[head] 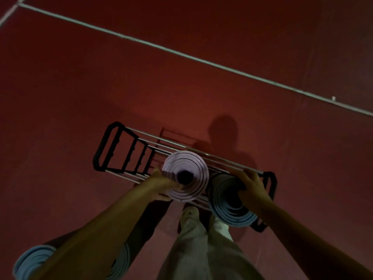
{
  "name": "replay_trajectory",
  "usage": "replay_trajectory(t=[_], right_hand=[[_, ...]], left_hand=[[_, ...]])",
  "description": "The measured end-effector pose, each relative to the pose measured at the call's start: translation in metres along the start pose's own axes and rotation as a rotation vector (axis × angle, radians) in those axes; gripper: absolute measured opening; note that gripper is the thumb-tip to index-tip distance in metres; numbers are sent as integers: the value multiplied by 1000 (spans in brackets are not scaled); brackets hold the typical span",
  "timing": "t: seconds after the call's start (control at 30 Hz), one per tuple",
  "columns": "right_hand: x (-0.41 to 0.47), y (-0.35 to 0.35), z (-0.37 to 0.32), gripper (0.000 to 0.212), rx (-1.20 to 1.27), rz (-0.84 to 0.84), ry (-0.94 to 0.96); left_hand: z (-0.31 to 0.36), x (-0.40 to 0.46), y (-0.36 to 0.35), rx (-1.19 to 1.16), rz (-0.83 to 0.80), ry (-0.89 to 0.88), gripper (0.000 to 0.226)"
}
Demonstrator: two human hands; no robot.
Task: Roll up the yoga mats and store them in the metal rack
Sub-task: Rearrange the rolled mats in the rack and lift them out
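Observation:
A metal rack (129, 154) with black end frames and silver rails stands on the red floor below me. A rolled pink yoga mat (191, 168) stands upright in it, seen end-on. My left hand (161, 181) grips its left edge, thumb over the top rim. To its right a rolled blue mat (228, 211) stands in the rack. My right hand (251, 183) holds that mat's upper right edge, fingers curled over it near the rack's rail.
Two more rolled blue mats lie at the lower left, one (30, 261) and another (121, 263) partly hidden by my left forearm. My feet (189, 214) stand just before the rack. A white line (181, 54) crosses the red floor beyond.

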State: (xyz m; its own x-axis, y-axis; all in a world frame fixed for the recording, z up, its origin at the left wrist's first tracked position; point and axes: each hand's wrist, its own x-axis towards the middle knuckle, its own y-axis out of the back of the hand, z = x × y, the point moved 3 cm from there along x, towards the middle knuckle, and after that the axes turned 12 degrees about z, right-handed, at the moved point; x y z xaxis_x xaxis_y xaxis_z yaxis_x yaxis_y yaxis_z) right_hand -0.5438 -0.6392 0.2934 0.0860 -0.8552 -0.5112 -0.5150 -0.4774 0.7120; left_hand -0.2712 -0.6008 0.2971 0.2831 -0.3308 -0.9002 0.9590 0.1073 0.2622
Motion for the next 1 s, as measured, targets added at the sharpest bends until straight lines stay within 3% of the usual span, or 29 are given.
replay_trajectory(t=[0.13, 0.23, 0.33, 0.5, 0.6, 0.73, 0.83, 1.0], right_hand=[[-8, 3, 14, 77, -215, -37, -13], [-10, 11, 22, 63, -233, 49, -57], [-14, 23, 27, 57, -283, 80, -85], [-30, 40, 40, 60, -268, 213, -177], [-32, 43, 44, 60, -263, 206, -173], [-30, 36, 45, 64, -253, 96, -104], [-31, 29, 42, 68, -286, 40, -86], [-29, 27, 30, 80, -378, -17, -54]], left_hand=[[10, -11, -26, 137, -17, -27, 61], [12, -15, -35, 136, 42, -22, 66], [20, -13, -44, 26, 148, -174, 49], [27, -12, -55, 263, 224, -363, 23], [28, -16, -61, 325, 189, -434, 21], [17, -11, -59, 455, 123, -454, 33], [3, -7, -57, 483, 99, -380, 66], [-6, 6, -48, 415, 105, -368, 93]])
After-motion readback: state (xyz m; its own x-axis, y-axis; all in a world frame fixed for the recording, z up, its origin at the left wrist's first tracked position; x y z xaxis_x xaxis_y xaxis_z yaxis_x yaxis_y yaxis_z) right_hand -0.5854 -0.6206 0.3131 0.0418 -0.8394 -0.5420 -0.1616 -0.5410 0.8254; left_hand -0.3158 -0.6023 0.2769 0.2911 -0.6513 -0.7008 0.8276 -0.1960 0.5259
